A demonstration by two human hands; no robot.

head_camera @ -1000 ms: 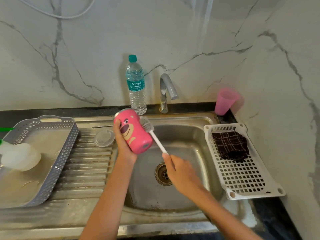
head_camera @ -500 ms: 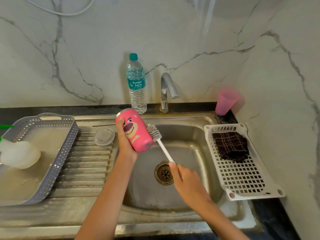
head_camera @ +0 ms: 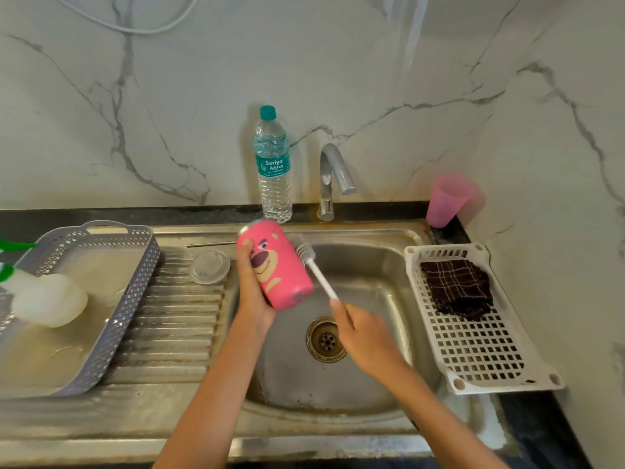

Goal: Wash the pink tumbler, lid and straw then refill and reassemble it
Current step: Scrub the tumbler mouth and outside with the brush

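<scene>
My left hand [head_camera: 252,286] grips the pink bear-print tumbler [head_camera: 275,265], tilted over the left rim of the sink [head_camera: 382,319] with its base toward me. My right hand [head_camera: 363,333] holds the white handle of a bottle brush [head_camera: 309,262]; its bristles lie against the tumbler's right side near the top. The clear lid [head_camera: 209,267] lies flat on the ribbed drainboard. A thin metal straw [head_camera: 209,244] lies behind the lid.
A water bottle [head_camera: 273,170] and the tap [head_camera: 333,177] stand behind the sink. A pink cup [head_camera: 446,199] leans at the back right. A white rack [head_camera: 480,333] with a dark cloth [head_camera: 455,287] sits right; a grey tray [head_camera: 111,299] sits left.
The brush head slid down the tumbler's side half a second ago, then back up toward its top. My left hand kept the tumbler tilted in nearly the same place.
</scene>
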